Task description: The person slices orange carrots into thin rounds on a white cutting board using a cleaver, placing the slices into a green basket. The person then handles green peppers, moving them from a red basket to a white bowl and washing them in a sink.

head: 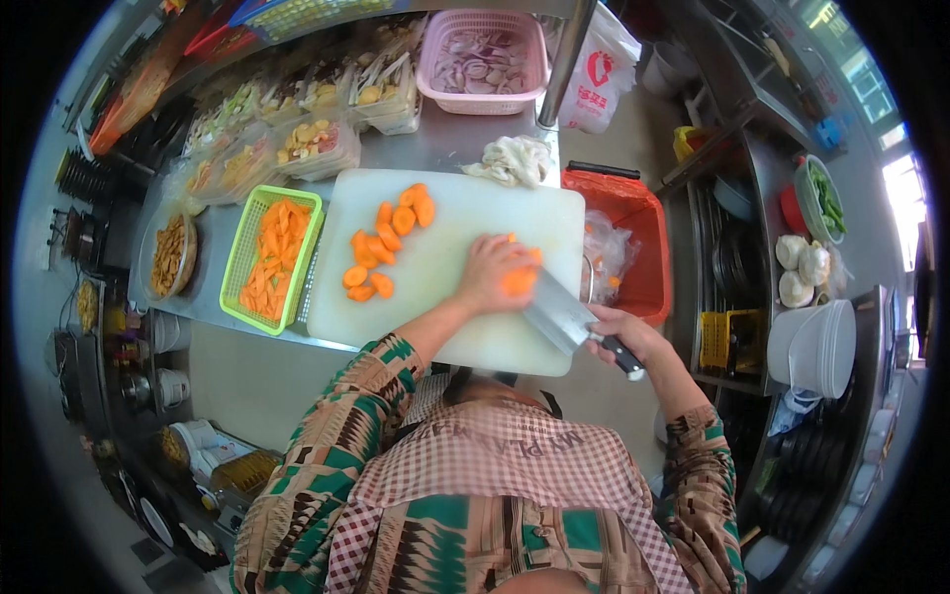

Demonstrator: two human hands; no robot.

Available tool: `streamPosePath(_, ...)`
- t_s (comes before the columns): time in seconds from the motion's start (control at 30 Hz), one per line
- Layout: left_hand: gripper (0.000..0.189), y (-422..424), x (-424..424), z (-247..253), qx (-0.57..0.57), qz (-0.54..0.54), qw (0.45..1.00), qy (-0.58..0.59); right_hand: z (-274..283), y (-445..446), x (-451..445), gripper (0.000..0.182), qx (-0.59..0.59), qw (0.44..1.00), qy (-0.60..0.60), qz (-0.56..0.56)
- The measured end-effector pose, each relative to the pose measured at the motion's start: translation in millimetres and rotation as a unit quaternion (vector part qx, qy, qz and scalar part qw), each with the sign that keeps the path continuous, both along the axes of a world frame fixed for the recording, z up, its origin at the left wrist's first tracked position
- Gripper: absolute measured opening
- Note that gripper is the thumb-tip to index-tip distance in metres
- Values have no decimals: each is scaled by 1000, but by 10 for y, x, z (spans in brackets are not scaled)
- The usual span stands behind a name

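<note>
My left hand point(493, 273) is pressed over some orange carrot pieces point(519, 281) on the right half of a white cutting board point(445, 334). The fingers partly hide these pieces. My right hand point(631, 332) grips the black handle of a cleaver point(558, 310). Its broad steel blade slants up and left, with the far end against the carrot by my left fingers. On the board's left half lie several thick carrot chunks point(379, 247). Beside the board, a lime-green plastic basket point(315, 223) holds thin carrot slices point(273, 263).
A crumpled white cloth point(512, 160) lies at the board's far edge. Right of the board stands a red bin point(648, 252) with clear plastic bags inside. Behind are a pink basket point(482, 102) of sliced onions and several filled plastic tubs point(315, 148). A bowl point(185, 260) of brown pieces sits left.
</note>
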State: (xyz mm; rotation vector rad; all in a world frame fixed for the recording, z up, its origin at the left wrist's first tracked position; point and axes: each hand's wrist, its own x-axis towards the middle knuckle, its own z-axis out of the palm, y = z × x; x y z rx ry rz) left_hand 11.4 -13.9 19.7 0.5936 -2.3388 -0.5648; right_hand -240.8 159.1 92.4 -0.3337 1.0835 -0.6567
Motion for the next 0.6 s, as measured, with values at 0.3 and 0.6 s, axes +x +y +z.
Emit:
streamPosePath(0.3, 41, -159, 160, 69, 92, 53, 982, 156, 510, -398, 1112, 61, -102, 986, 131, -16)
streamPosePath(0.6, 42, -870, 1777, 1020, -56, 207, 958, 192, 1072, -1466, 2375, 62, -250, 950, 135, 126)
